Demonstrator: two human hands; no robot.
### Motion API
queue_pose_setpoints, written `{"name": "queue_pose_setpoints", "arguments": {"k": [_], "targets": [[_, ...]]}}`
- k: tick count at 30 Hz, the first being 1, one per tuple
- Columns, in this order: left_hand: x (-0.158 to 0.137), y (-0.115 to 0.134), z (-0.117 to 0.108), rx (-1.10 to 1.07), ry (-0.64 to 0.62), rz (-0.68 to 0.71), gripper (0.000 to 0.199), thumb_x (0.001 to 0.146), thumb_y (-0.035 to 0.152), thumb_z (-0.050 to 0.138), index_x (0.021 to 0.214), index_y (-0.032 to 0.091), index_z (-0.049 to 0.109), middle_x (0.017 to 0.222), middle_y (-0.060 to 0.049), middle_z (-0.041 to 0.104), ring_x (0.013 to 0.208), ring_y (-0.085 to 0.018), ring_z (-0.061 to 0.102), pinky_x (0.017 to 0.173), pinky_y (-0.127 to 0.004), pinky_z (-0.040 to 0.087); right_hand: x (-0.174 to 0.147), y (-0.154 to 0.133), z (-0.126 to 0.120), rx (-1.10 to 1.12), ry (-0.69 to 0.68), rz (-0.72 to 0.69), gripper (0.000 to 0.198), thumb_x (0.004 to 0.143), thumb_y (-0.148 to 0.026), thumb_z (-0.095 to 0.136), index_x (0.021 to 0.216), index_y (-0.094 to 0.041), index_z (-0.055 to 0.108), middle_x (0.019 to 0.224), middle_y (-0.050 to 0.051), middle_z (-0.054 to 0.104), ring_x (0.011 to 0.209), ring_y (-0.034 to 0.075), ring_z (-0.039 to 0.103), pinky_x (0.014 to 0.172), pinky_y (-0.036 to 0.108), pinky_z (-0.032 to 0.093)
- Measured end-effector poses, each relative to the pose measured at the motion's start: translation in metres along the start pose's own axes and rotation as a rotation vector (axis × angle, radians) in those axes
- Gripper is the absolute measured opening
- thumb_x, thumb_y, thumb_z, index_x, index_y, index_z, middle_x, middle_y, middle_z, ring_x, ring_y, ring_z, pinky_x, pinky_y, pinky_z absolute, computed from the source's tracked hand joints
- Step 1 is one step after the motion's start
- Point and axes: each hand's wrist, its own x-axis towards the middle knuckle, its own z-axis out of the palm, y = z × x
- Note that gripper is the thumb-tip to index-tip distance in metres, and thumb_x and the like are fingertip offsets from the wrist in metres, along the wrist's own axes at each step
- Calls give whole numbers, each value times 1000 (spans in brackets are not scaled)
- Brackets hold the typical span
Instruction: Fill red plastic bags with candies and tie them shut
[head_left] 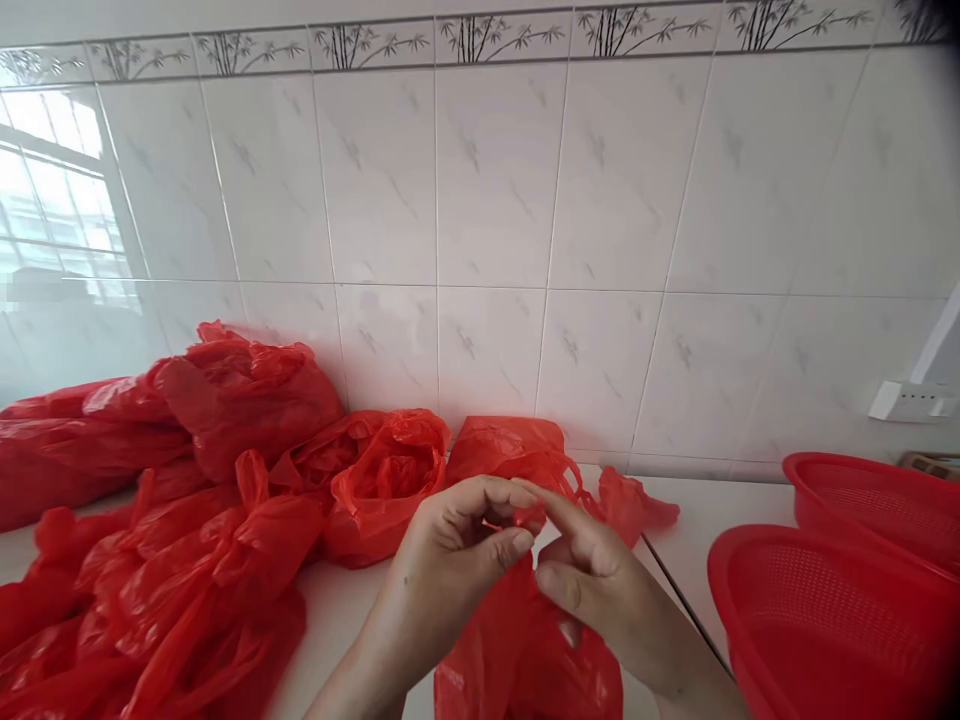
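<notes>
A red plastic bag [525, 650] hangs or stands in front of me, its gathered top between my two hands. My left hand [457, 560] is closed, thumb and fingers pinching the bag's neck. From the other side my right hand [600, 580] curls its fingers around the same gathered plastic, its index fingertip meeting the left fingers. What lies inside the bag cannot be made out. Just behind the hands is another red plastic bag [510, 445], crumpled against the wall.
Several filled red bags [247, 400] are heaped on the left of the white table [337, 610]. An open-topped red bag [394, 480] stands near the wall. Two red perforated baskets [810, 590] sit at the right. A thin dark line [686, 605] crosses the tabletop beside them. A socket [904, 402] is on the tiled wall.
</notes>
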Motion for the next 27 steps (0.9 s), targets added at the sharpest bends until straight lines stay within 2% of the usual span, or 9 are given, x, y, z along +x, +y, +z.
{"name": "queue_pose_setpoints", "arguments": {"k": [2,5,9,12,15,18,21,24,27], "targets": [[-1,-6,3,51,14,69,9,77,22,68,85,18,67,82,-3,60,74,-12,54,65,-23,46,5,2,-2,-51,-79,-13,39,80,-47,63,110,-22,60,59,-6,46,50,8,43,47,20,34],[-2,-16,3,237,107,190,17,80,22,63,98,23,65,95,-3,57,82,-14,55,67,-25,48,14,5,0,-62,100,35,35,82,-50,59,71,-16,58,57,-3,48,49,6,37,47,20,29],[-1,-28,-2,656,67,305,28,73,16,70,98,25,64,96,-2,57,88,-16,54,76,-28,46,18,8,1,94,414,156,38,77,-53,61,67,-17,56,55,-4,46,49,6,38,44,19,26],[2,-34,-4,788,-34,301,32,72,12,70,100,26,65,93,-2,56,84,-16,54,72,-28,45,17,9,-1,164,486,193,39,74,-54,62,64,-17,51,54,-4,43,45,6,40,41,19,21],[4,-38,-5,818,-40,303,23,74,14,68,95,24,67,86,-3,53,79,-16,53,68,-27,44,17,8,-2,146,470,220,39,76,-54,59,65,-17,53,54,-4,45,43,6,40,39,19,20],[4,-39,-6,787,-45,264,9,77,13,64,79,21,65,84,-2,53,81,-15,54,71,-27,44,16,6,-8,105,313,188,39,82,-54,52,77,-17,61,52,-2,48,44,8,40,40,20,21],[3,-38,-8,675,28,170,10,82,13,56,74,20,56,99,-2,58,96,-16,55,83,-28,42,11,4,-18,39,81,56,41,88,-52,45,87,-17,65,56,0,53,48,9,40,46,22,31],[3,-36,-8,525,55,36,10,86,18,50,76,20,52,113,-3,59,105,-17,54,88,-29,41,4,5,-28,-112,-7,-48,47,90,-54,37,87,-19,69,75,3,60,61,12,48,62,27,41],[1,-33,-5,499,59,-46,11,85,20,49,75,19,50,85,0,63,80,-13,56,68,-23,41,1,11,-30,-307,30,-13,41,90,-49,39,92,-22,69,89,4,63,79,16,55,72,29,44]]}}
